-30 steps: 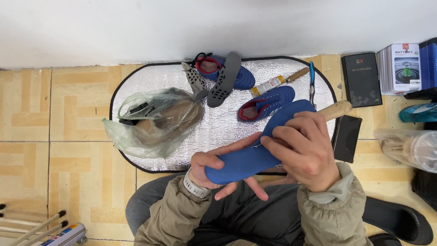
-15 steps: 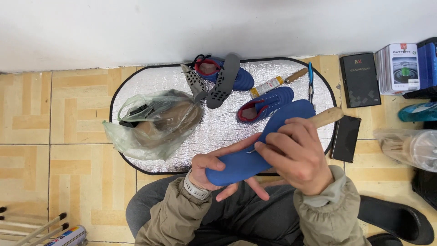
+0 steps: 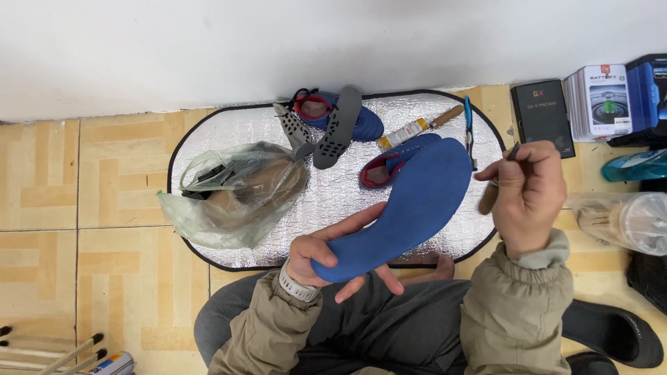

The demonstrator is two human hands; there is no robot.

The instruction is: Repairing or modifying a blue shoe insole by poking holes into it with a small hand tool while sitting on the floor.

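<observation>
Tiled floor by a white wall, silver mat (image 3: 278, 132) holding a plastic bag (image 3: 229, 194) and blue shoes (image 3: 389, 163). Left hand (image 3: 323, 253) stays clamped on the blue insole (image 3: 410, 205) over the lap. Right hand (image 3: 528, 194) has lifted off it, now pinching a small brush (image 3: 490, 194) beside it, so that pass looks done.

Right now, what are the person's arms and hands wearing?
Both arms wear puffy olive-khaki jacket sleeves. The left sleeve ends at a light silver-grey wristwatch on the wrist. The right sleeve has a paler grey-green inner cuff showing at its end. The left hand and right hand are bare: no gloves, and no rings that I can make out.
</observation>
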